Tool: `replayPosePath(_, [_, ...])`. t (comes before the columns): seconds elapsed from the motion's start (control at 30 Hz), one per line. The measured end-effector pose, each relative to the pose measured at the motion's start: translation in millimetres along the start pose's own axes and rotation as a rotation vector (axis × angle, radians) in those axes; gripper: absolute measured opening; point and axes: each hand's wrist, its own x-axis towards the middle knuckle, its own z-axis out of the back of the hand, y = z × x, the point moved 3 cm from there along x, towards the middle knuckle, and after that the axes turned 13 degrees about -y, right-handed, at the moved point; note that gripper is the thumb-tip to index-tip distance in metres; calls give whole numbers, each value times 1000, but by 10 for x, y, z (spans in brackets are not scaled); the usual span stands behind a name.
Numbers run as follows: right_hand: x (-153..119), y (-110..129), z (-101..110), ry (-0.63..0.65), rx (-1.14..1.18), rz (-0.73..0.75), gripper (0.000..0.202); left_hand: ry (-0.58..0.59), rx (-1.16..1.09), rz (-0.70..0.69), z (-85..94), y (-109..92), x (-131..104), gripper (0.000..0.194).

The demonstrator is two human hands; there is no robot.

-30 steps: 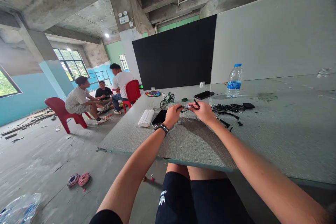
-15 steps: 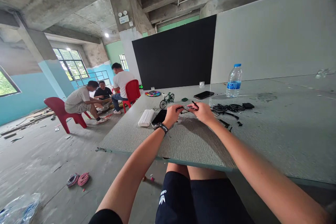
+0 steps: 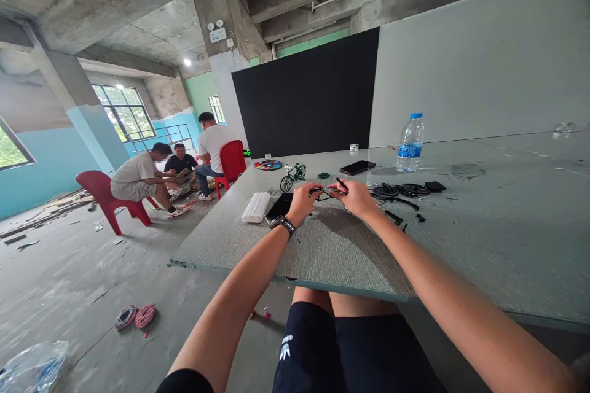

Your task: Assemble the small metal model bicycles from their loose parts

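My left hand (image 3: 303, 204), with a dark watch on its wrist, pinches one end of a thin dark model part (image 3: 325, 196) just above the table. At its other end my right hand (image 3: 357, 198) has its fingers closed. A short black stick-like piece (image 3: 342, 184) pokes up from the right fingers; its lower end is hidden. Behind my hands stands a small green model bicycle (image 3: 293, 177). Loose black model parts (image 3: 391, 190), among them wheel-like rings, lie right of my right hand. A dark phone (image 3: 280, 206) lies partly behind my left hand.
A white power bank (image 3: 256, 207) lies at the left, a colourful disc (image 3: 268, 165) behind it. Another phone (image 3: 357, 167) and a water bottle (image 3: 410, 142) stand farther back on the table (image 3: 221, 239). Several people (image 3: 216, 141) sit on the left.
My hands stay almost in place, with the thin part still between them. In the background, the seated people have shifted slightly.
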Motion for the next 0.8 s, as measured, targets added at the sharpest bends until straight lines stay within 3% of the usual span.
replayPosePath(0.57, [-9,85,-1,27,88,-3,47,27,42,38,-17,21,-13,11])
replayPosePath(0.8, [-3,79,-9,-61,194,-53,49,53,72,27,-29,14,-6,15])
